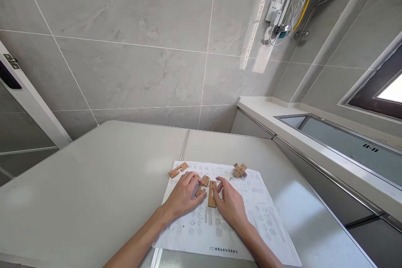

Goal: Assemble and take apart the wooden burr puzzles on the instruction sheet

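My left hand (pixel 184 192) is curled around a notched wooden puzzle piece (pixel 204 181), with thumb and forefinger at its edges; part of it is hidden by the fingers. Just right of it, a flat slotted wooden puzzle piece marked "2" (pixel 212 200) lies upright to my view. My right hand (pixel 231 203) has its thumb and forefinger bent against this piece's right side. Both hands rest on a large printed sheet (pixel 226 234) with small diagrams.
Another notched wooden piece (pixel 178 170) lies at the sheet's upper left corner. Several interlocked wooden pieces (pixel 240 170) sit at its upper right. The sheet lies on a white table (pixel 94 184) by a tiled wall (pixel 141 75). To the right is a counter with a sink (pixel 339 142).
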Demonstrator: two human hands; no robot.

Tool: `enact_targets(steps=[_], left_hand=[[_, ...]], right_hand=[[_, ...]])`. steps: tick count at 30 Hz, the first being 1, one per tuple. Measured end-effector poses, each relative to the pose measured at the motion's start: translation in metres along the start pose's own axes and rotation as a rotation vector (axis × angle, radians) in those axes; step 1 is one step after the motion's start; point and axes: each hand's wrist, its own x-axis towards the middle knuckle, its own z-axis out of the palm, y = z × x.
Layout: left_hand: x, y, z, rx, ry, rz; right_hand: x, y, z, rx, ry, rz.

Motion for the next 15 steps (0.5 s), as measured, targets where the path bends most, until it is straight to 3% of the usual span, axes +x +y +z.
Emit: enact_targets(steps=[7,15], left_hand=[[-0.004,0.003,0.001,-0.027,-0.072,0.059],[-0.003,-0.002,-0.001,0.048,-0.030,0.062]], right_hand=[[0.000,-0.004,-0.002,0.065,-0.083,-0.077],[-0.003,-0.011,-0.004,0.083,-0.215,-0.158]])
